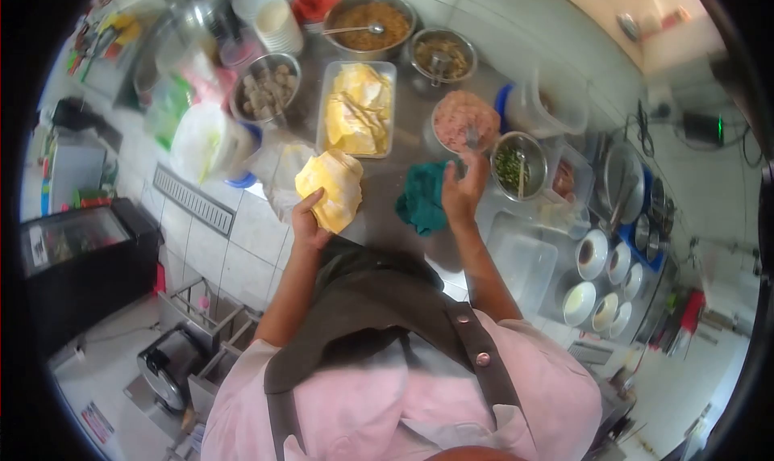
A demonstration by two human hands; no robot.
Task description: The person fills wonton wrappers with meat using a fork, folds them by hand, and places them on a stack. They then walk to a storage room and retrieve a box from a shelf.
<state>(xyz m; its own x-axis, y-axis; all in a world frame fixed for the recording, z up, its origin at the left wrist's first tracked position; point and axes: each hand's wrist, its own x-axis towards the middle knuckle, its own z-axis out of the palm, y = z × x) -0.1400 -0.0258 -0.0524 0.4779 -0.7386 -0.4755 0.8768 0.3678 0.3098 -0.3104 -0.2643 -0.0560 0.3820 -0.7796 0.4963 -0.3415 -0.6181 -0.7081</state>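
My left hand [310, 221] is closed on the edge of a stack of thin yellow dough wrappers [332, 188], dusted with white flour. Close to it, a clear plastic tray [390, 130] holds more yellow wrappers [356, 106]. At the near edge of a bowl heaped with pink minced meat [459, 116], my right hand [463, 188] is closed at the end of a small flat metal spatula [472, 137]. The spatula's blade touches the meat; its handle is mostly hidden by the fingers. A crumpled green cloth [422, 200] lies just left of this hand.
A steel bowl of chopped greens [509, 167] stands right of the meat. Behind are bowls of brown food [371, 27] and strips [443, 55]; meatballs [266, 90] sit at left. Several small sauce bowls [592, 253] stand at right. A clear plastic bag [282, 166] hangs by the left hand.
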